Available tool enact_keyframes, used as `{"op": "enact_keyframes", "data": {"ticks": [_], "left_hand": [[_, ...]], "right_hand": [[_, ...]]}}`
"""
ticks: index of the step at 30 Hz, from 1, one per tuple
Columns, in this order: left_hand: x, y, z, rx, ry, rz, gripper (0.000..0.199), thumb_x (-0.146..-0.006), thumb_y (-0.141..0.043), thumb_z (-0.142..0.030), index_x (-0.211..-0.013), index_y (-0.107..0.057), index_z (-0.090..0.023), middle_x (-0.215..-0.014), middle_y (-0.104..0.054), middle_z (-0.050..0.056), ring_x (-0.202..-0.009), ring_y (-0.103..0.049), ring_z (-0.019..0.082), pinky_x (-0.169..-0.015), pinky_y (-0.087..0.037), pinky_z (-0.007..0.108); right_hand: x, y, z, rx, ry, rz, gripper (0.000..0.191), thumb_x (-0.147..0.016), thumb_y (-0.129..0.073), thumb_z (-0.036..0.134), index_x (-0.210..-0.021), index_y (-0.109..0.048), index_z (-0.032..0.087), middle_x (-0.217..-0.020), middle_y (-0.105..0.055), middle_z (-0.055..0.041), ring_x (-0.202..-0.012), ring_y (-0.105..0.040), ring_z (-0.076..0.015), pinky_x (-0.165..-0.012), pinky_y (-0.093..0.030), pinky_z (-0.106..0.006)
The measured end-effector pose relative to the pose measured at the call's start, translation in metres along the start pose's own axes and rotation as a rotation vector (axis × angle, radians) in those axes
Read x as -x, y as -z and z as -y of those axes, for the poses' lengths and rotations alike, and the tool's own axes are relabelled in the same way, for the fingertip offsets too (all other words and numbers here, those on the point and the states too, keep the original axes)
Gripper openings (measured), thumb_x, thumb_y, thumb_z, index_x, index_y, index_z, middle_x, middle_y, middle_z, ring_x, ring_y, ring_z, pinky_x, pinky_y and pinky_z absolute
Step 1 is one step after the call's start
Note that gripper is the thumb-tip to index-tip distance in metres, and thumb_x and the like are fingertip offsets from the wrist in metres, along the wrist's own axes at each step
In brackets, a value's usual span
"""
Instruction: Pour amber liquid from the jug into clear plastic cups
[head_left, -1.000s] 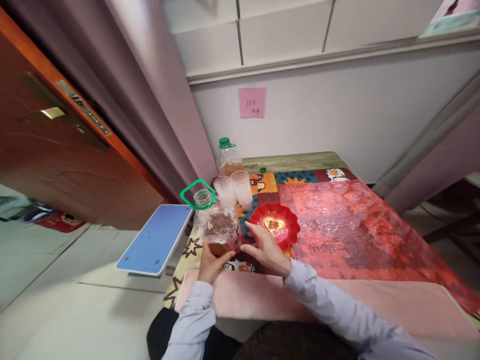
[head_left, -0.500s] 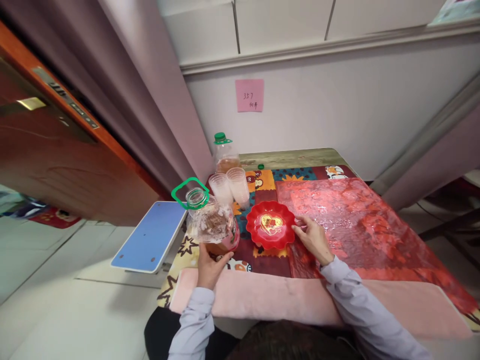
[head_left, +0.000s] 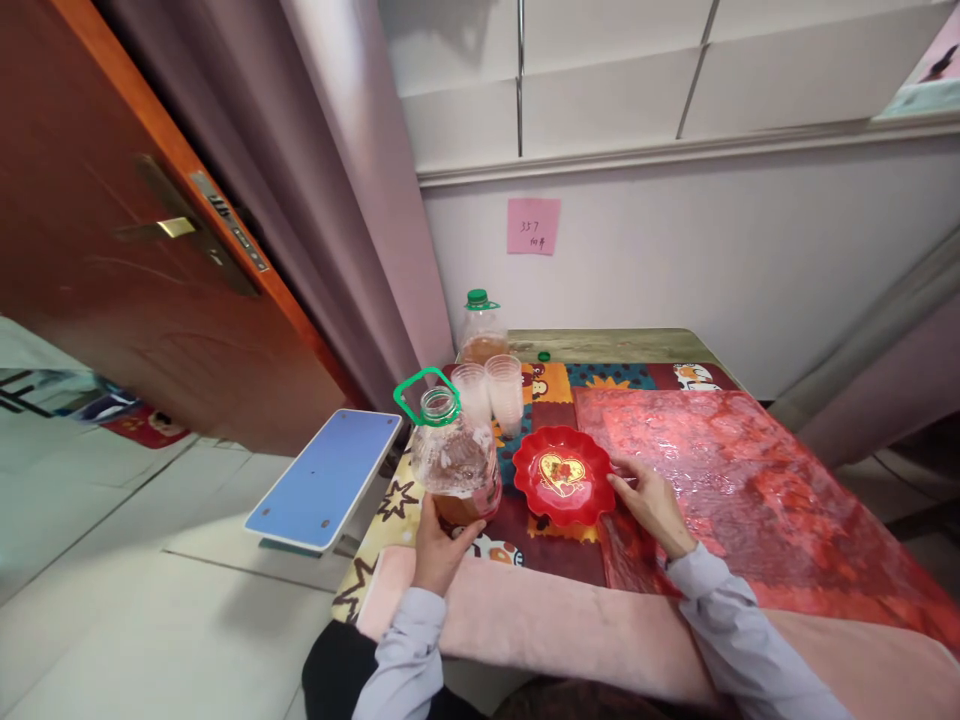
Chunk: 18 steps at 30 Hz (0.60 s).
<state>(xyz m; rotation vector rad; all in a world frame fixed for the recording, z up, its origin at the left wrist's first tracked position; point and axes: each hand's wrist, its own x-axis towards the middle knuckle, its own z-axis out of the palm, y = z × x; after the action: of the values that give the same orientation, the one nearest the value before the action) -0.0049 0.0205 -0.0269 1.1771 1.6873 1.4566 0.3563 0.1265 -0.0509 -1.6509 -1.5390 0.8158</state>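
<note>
My left hand (head_left: pixel 442 550) is wrapped round the lower part of a clear plastic jug (head_left: pixel 457 460) with brown liquid low inside. The jug has no cap on its mouth, and a green loop handle sticks out from its neck. At the table's middle lies a red scalloped plate (head_left: pixel 564 475) with a gold heart print. The fingers of my right hand (head_left: pixel 655 505) pinch its right rim. Two stacks of clear plastic cups (head_left: pixel 504 390) stand just behind the jug and plate.
Another jug (head_left: pixel 484 335), green-capped, stands at the back left, near a small green cap (head_left: pixel 544 356). Red transparent film (head_left: pixel 712 480) covers the table's right side. A pink towel (head_left: pixel 570 625) lies along the front edge. A blue stool (head_left: pixel 326 480) stands left.
The camera view has shifted, so the whole scene sits further right and lower. Both hands keep their holds on the jug and the plate.
</note>
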Motion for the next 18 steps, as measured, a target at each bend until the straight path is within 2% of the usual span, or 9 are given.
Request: {"op": "enact_keyframes", "data": {"ticks": [11,14,18], "left_hand": [[0.002,-0.001,0.005,0.009,-0.015,-0.006,0.071,-0.065,-0.094,-0.046,-0.122,-0.058,-0.022,-0.116,-0.075,0.010,-0.109,-0.075,0.029,-0.092,-0.062,0.042],[0.001,-0.001,0.003,0.016,-0.015,-0.012,0.070,-0.065,-0.094,-0.048,-0.120,-0.059,-0.023,-0.115,-0.076,0.010,-0.107,-0.076,0.029,-0.093,-0.062,0.043],[-0.003,-0.001,0.003,0.013,-0.006,-0.023,0.073,-0.062,-0.094,-0.050,-0.119,-0.060,-0.022,-0.114,-0.076,0.010,-0.106,-0.076,0.030,-0.095,-0.062,0.045]], "right_hand": [[0.005,0.001,0.009,0.053,0.006,-0.026,0.053,-0.083,-0.063,0.055,-0.119,-0.076,0.019,-0.098,-0.083,-0.0113,-0.086,-0.080,-0.0296,-0.079,-0.060,-0.042],[0.011,0.010,0.016,0.050,0.023,-0.072,0.053,-0.084,-0.062,0.057,-0.120,-0.077,0.021,-0.103,-0.083,-0.0109,-0.089,-0.080,-0.0296,-0.082,-0.059,-0.042],[0.023,0.028,0.028,0.014,0.043,-0.106,0.054,-0.084,-0.062,0.061,-0.117,-0.078,0.021,-0.104,-0.083,-0.0117,-0.087,-0.079,-0.0292,-0.080,-0.058,-0.041]]}}
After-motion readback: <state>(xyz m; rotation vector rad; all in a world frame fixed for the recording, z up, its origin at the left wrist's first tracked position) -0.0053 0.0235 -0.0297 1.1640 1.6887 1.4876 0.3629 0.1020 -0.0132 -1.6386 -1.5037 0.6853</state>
